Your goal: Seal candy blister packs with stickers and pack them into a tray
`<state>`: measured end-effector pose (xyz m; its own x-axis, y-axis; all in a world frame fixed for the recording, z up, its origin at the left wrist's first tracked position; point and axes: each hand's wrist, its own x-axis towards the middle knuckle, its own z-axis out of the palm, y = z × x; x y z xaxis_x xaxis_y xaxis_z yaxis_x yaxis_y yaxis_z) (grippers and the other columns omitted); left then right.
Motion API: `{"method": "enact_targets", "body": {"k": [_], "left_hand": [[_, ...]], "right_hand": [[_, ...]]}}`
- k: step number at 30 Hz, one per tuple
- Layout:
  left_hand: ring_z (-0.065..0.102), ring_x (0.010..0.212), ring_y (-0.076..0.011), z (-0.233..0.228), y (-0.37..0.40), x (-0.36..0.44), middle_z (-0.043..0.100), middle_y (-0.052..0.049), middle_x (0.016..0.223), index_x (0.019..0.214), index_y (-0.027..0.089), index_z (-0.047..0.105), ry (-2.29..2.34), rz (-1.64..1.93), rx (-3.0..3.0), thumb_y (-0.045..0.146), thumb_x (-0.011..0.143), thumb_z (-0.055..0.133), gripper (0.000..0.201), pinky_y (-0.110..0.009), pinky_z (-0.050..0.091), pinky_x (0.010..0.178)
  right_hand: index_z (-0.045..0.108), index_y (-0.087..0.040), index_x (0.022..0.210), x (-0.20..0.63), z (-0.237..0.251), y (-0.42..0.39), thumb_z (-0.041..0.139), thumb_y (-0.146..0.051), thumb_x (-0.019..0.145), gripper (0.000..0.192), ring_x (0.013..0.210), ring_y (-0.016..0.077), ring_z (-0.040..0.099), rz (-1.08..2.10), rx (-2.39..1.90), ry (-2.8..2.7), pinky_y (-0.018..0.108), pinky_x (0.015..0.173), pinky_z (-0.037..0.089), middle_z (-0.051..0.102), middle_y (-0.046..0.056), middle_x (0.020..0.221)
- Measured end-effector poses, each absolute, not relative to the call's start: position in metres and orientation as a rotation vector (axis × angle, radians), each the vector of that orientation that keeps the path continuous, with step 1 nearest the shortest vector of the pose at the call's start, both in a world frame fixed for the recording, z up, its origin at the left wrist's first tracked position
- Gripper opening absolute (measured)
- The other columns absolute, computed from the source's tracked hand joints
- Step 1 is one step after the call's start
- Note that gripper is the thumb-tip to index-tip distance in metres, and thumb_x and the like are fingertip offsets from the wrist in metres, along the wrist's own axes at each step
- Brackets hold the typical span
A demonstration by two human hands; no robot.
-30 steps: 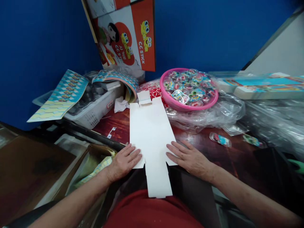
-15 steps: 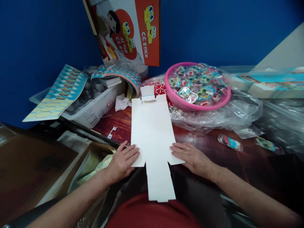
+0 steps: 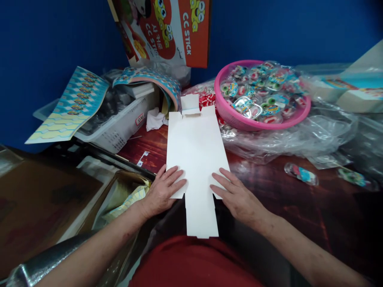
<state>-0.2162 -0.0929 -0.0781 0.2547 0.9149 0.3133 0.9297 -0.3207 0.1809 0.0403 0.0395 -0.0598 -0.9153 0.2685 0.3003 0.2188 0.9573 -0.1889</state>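
A white cardboard box blank (image 3: 196, 147) lies on the dark red tabletop in front of me, its long flap hanging over the front edge toward my body. A short flap at its far end is bent up. My left hand (image 3: 164, 187) rests on the blank's near left corner, fingers spread across the side flap. On the near right corner lies my right hand (image 3: 237, 193), its fingers likewise spread on the card. Thumbs and the undersides of both hands are partly hidden.
Beyond the blank stands a pink basket (image 3: 263, 126) heaped with small wrapped candies. A white plastic basket (image 3: 119, 127) with printed sheets sits at left. An open carton (image 3: 98, 203) stands below it. Two candy packs (image 3: 301, 173) and plastic film (image 3: 299, 139) lie at right.
Both hands have slid inward over the side flaps, with the fingers now further onto the blank. The view has shifted slightly, so the background sits higher.
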Motion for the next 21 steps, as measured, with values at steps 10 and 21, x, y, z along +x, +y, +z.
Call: {"method": "enact_targets", "body": {"k": [10, 21], "left_hand": [[0.032, 0.127, -0.0293, -0.077, -0.094, -0.237, 0.050, -0.014, 0.128, 0.122, 0.015, 0.049, -1.648, -0.546, -2.503, 0.041, 0.080, 0.050, 0.049, -0.052, 0.026, 0.103], [0.062, 0.092, -0.0202, -0.065, -0.081, -0.234, 0.071, -0.005, 0.088, 0.088, 0.023, 0.067, -1.994, -1.091, -2.354, 0.042, 0.079, 0.055, 0.024, -0.039, 0.043, 0.085]], "right_hand": [[0.043, -0.024, 0.126, 0.038, -0.042, 0.005, 0.067, -0.034, 0.069, 0.062, 0.126, 0.0343, 0.029, -0.038, -0.139, -3.038, 0.061, 0.101, 0.017, 0.041, 0.013, 0.134], [0.061, -0.017, 0.090, 0.007, -0.034, 0.038, 0.037, -0.022, 0.086, 0.025, 0.081, 0.0200, 0.063, 0.575, -0.606, -2.741, 0.035, 0.069, 0.050, 0.068, 0.008, 0.085]]}}
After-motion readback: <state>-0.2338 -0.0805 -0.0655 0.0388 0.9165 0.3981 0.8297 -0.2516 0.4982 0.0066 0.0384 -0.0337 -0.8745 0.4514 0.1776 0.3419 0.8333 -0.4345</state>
